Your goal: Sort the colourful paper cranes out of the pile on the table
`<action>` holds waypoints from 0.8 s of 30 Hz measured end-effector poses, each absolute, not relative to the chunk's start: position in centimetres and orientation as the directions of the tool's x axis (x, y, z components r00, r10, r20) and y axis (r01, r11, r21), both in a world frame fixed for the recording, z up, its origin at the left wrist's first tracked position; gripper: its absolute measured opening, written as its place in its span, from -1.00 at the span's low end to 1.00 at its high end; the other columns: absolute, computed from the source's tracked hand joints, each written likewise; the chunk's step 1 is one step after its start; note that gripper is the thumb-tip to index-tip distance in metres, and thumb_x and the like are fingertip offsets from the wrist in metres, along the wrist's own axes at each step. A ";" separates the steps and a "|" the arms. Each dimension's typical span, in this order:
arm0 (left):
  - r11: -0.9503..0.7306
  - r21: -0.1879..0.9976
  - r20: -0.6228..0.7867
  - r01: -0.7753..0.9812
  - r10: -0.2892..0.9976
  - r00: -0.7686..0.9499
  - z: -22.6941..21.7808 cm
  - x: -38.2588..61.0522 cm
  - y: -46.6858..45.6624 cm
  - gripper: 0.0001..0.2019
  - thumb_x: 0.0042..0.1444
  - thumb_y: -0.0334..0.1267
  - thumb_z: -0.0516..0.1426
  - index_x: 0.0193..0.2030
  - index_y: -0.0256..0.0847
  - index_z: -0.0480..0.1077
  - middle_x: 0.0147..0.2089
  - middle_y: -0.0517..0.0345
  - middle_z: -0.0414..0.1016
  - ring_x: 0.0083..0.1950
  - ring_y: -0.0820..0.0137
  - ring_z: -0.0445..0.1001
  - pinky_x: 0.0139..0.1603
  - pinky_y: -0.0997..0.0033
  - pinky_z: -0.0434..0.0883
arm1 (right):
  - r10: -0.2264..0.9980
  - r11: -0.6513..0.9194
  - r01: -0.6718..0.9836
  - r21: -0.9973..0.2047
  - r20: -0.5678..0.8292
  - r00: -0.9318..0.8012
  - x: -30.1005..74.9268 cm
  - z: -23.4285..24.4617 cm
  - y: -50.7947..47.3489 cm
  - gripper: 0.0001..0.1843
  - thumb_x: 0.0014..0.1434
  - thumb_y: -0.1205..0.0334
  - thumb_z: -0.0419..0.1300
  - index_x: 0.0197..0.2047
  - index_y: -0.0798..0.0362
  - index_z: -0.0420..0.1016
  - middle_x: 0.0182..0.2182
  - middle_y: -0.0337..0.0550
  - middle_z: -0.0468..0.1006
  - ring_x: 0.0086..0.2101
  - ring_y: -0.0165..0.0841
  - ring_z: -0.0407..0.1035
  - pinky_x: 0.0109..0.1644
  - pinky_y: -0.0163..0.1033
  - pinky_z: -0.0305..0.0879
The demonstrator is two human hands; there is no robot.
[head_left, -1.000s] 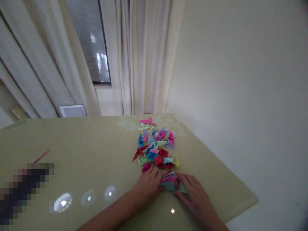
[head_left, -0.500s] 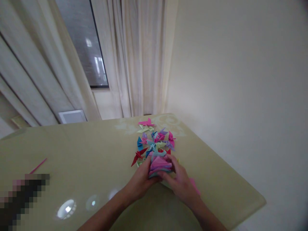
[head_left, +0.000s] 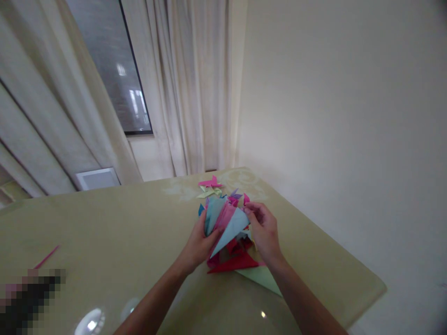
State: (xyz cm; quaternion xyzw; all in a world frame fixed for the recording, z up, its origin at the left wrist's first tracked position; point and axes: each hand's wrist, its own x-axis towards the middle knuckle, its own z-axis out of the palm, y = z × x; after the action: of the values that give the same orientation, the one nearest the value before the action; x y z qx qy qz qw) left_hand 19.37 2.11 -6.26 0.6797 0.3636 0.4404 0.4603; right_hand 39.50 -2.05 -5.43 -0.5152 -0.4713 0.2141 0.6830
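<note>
A bundle of pink and light blue folded papers [head_left: 223, 217] is gripped in my left hand [head_left: 195, 246], with the thumb across its near side. At its right, my right hand [head_left: 265, 230] pinches the corner of a light blue folded paper [head_left: 233, 229] that fans out from the bundle. Below them lie a red folded paper [head_left: 237, 264] and a pale green paper [head_left: 261, 280], the latter partly behind my right forearm. Several colourful origami cranes [head_left: 237, 197] sit behind the bundle, mostly hidden by it and my hands.
Farther back on the table [head_left: 139, 232] are a pink crane [head_left: 211, 182] and a pale green crane [head_left: 208, 191]. A thin pink stick [head_left: 47, 257] lies at the left beside a pixelated dark area. The wall [head_left: 331, 139] borders the table's right side; curtains [head_left: 185, 93] hang behind.
The bundle has turned and spread, showing light blue and pink folds. My right hand has moved up to the bundle's corner. Red and pale green papers now show beneath. The view shifted slightly.
</note>
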 end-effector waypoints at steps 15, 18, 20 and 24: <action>-0.265 0.963 0.269 -0.046 0.950 0.159 -3.3 16.4 5.5 -0.45 0.19 0.15 0.30 0.18 -0.17 0.48 0.19 -0.09 0.61 0.19 0.07 0.60 0.22 0.07 0.53 | 0.879 0.454 0.476 -0.753 0.465 -0.104 35.4 1.4 4.7 -0.71 0.24 0.19 0.39 0.04 -0.05 0.67 0.01 -0.14 0.71 0.03 -0.16 0.55 0.20 -0.05 0.40; -0.246 0.967 0.254 -0.068 0.955 0.153 -3.1 15.8 5.8 -0.37 0.15 0.14 0.34 0.24 -0.17 0.45 0.27 -0.12 0.57 0.24 0.03 0.58 0.25 0.04 0.53 | 0.857 0.480 0.436 -0.761 0.513 -0.048 36.3 1.8 4.9 -0.60 0.22 0.24 0.38 0.13 -0.08 0.62 0.03 -0.17 0.68 0.02 -0.19 0.55 0.18 -0.08 0.41; -0.230 0.972 0.236 -0.057 0.955 0.178 -3.0 15.4 5.9 -0.38 0.16 0.14 0.33 0.26 -0.15 0.45 0.31 -0.12 0.55 0.26 0.03 0.57 0.26 0.03 0.53 | 0.861 0.459 0.416 -0.785 0.508 0.009 37.2 2.2 4.8 -0.56 0.19 0.22 0.40 0.15 -0.06 0.60 -0.05 -0.17 0.69 -0.06 -0.21 0.56 0.07 -0.12 0.47; -0.277 0.960 0.259 0.044 0.937 0.235 -2.9 14.7 6.1 -0.45 0.23 0.10 0.27 0.26 -0.15 0.47 0.31 -0.09 0.56 0.31 0.05 0.53 0.39 0.01 0.42 | 0.882 0.440 0.334 -0.834 0.470 0.012 38.6 2.7 4.7 -0.60 0.17 0.23 0.38 0.10 -0.04 0.61 -0.19 -0.19 0.69 -0.16 -0.26 0.59 -0.04 -0.16 0.52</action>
State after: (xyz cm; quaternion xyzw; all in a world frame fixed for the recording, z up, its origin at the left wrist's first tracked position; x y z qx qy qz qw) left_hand 14.70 6.13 -2.92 0.6361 0.3857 0.4834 0.4615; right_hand 38.63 4.67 2.73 -0.4641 -0.6552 0.2543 0.5391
